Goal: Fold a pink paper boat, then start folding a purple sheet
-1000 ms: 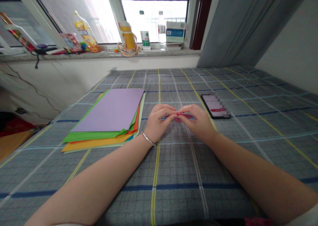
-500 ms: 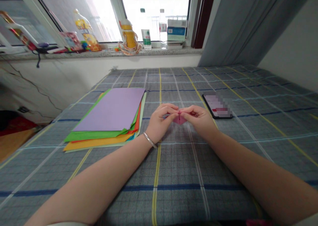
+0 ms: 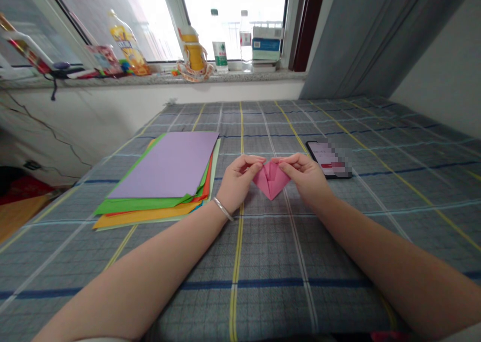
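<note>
**Head view: pink folded paper (image 3: 271, 181) pinched between left hand (image 3: 237, 182) and right hand (image 3: 306, 179)**

Both hands are closed in a pinch, fingers curled, and grip the upper edges of the paper from either side. The left thumb (image 3: 256, 167) and right thumb (image 3: 284, 168) press on the paper near its centre line. The paper sits between the hands, its point aimed toward the person, low over a plaid cloth (image 3: 263, 287); whether it touches the cloth is hard to tell from this angle. The thumbs also hide part of the folds, so the number of layers cannot be told.

Good technique here would be equal pressure from both thumbs, with the two sides matched along the centre line so the shape stays even.

To the left lies a stack of coloured paper (image 3: 161, 166) with a lilac sheet on top. A silver bangle (image 3: 223, 209) circles the left wrist. A phone (image 3: 319, 156) lies just beyond the right hand.
</note>
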The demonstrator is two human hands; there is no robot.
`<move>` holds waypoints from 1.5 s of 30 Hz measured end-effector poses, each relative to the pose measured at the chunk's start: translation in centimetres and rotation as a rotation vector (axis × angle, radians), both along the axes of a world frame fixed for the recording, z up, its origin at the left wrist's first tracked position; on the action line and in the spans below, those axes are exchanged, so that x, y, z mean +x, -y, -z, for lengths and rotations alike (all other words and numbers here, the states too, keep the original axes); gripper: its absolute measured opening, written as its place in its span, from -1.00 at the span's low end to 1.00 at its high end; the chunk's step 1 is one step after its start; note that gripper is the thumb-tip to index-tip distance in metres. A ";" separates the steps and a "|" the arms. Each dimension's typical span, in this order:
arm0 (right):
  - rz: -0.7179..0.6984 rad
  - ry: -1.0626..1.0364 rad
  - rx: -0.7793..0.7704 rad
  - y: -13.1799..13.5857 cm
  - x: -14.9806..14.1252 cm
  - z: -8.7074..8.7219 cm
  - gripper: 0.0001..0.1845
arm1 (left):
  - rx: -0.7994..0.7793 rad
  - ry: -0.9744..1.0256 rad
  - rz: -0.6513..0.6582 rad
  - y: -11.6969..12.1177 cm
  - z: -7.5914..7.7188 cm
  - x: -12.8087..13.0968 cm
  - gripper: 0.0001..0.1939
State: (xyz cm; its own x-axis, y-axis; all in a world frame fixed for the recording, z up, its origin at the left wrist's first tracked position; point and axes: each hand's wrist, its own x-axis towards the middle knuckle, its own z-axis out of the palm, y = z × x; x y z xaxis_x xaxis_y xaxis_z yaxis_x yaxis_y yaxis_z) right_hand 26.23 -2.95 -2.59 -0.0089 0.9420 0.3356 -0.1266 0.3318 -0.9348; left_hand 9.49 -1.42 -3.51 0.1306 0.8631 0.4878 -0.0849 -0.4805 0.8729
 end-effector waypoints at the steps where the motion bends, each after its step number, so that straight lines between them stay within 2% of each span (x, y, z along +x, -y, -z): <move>1: 0.001 0.002 0.011 -0.1 0.0 0.1 -0.80 | -0.015 0.004 0.013 -0.1 0.1 0.0 -0.86; 5: 0.008 0.033 0.045 -0.4 0.2 0.4 -0.83 | -0.038 -0.017 0.078 -0.3 0.3 0.0 -0.84; 8: 0.028 0.126 0.111 -0.4 0.5 0.5 -0.86 | 0.045 -0.138 0.052 -0.4 0.3 -0.4 -0.86; 13: 0.041 0.587 0.427 0.1 1.2 -0.1 -0.83 | 0.394 -0.676 -0.134 0.0 -0.5 -1.3 -0.87; 15: 0.064 0.702 0.542 0.2 1.4 -0.4 -0.81 | 0.524 -0.846 -0.183 0.1 -0.8 -1.5 -0.83; 19: 0.118 0.833 0.594 0.3 1.8 -0.6 -0.80 | 0.785 -1.022 -0.134 0.1 -1.6 -2.1 -0.77; 21: 0.147 0.920 0.589 0.4 2.0 -0.8 -0.81 | 0.864 -1.075 -0.128 0.1 -2.0 -2.4 -0.77; 26: 0.230 1.178 0.612 0.9 2.3 -1.5 -0.78 | 0.785 -1.107 -0.218 0.6 -2.6 -2.0 -0.82; 30: 0.213 1.349 0.658 1.0 2.6 -2.0 -0.72 | 0.762 -1.137 -0.265 1.0 -2.7 -1.6 -0.86; 35: 0.222 1.427 0.623 1.2 3.2 -2.4 -0.76 | 0.807 -1.243 -0.272 0.8 -2.5 -2.0 -0.88; 40: 0.203 1.498 0.618 1.1 4.1 -2.8 -0.67 | 0.815 -1.280 -0.273 0.7 -2.8 -2.4 -0.89; 45: 0.118 1.517 0.507 0.9 5.0 -2.9 -0.63 | 0.774 -1.298 -0.218 0.9 -2.9 -2.5 -0.86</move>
State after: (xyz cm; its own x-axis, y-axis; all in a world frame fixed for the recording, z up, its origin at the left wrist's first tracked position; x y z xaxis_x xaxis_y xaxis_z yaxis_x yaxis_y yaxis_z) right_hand 31.23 -3.82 0.26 -0.5476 0.7610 0.3477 0.8191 0.5724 0.0372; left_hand 7.03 -2.28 -0.64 0.7184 0.5163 0.4662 0.6476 -0.7410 -0.1774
